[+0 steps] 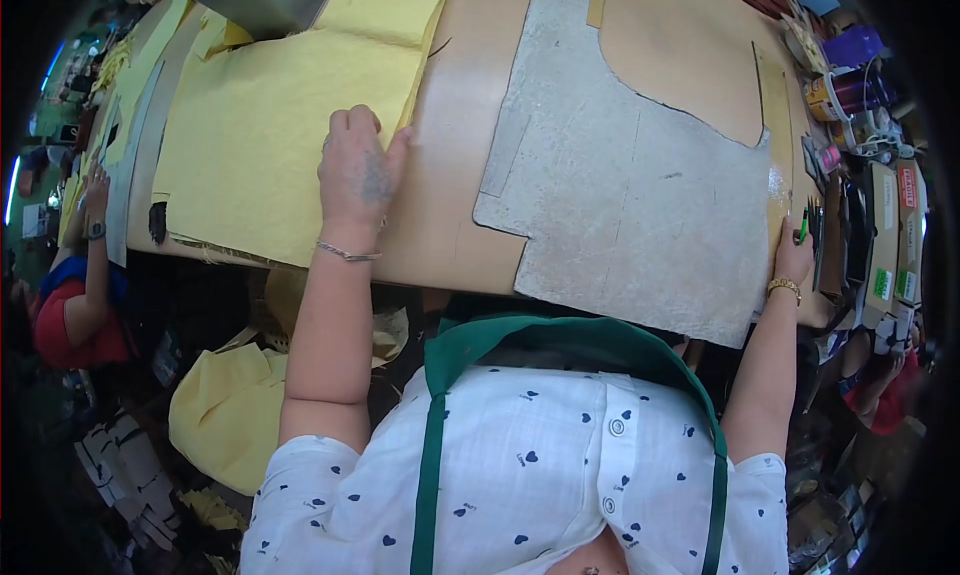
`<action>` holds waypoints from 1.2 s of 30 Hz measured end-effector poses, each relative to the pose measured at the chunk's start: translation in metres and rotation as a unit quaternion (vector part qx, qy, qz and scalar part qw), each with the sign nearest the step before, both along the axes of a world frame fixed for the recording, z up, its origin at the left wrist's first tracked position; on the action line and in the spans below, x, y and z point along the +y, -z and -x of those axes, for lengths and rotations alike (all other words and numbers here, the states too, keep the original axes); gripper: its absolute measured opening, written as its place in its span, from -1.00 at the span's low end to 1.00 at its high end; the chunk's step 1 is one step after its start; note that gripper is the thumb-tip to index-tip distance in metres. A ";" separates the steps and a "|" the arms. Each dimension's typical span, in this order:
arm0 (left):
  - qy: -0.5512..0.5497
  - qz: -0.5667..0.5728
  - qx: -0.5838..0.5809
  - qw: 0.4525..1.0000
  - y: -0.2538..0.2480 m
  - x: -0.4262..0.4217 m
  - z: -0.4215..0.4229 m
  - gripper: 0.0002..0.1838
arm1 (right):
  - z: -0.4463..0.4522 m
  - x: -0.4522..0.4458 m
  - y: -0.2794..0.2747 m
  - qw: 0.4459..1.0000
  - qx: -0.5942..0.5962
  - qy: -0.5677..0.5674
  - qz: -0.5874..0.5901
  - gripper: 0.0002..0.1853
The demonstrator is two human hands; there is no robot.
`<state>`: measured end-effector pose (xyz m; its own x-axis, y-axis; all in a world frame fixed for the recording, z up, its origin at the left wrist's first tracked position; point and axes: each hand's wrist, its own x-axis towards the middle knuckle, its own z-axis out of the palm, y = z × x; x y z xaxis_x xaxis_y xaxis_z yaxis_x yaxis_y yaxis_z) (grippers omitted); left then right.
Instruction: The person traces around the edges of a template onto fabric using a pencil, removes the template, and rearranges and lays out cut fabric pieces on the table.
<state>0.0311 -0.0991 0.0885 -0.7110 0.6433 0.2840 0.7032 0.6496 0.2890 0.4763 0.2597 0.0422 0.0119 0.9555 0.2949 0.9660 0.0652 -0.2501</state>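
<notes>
My left hand lies on the yellow fabric close to its right edge. Its fingers are slightly bent, and the thumb is spread toward that edge. At the table's right side my right hand is closed around a slim green pen-like object, partly hidden by the fingers. Between my hands a large grey pattern sheet with a curved cut-out lies flat, its front edge overhanging the table. Beside the right hand is a yellowish strip.
The tan table has a grey metal block at the back left, on the fabric. Boxes, containers and dark tools crowd the right. A yellow bundle is below the table. Another person's arm is at far left.
</notes>
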 end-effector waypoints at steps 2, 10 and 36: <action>0.006 -0.023 -0.015 1.000 0.001 -0.005 0.005 -0.69 | 0.001 0.000 0.000 1.000 0.016 0.006 0.015 -0.44; 0.009 -0.102 -0.045 0.994 -0.004 -0.013 0.016 -0.80 | -0.002 0.000 0.003 0.999 0.035 -0.014 0.002 -0.45; 0.472 -0.056 -0.144 0.868 -0.016 0.114 -0.156 -0.60 | 0.043 -0.096 -0.032 0.647 0.651 -0.152 0.366 -0.71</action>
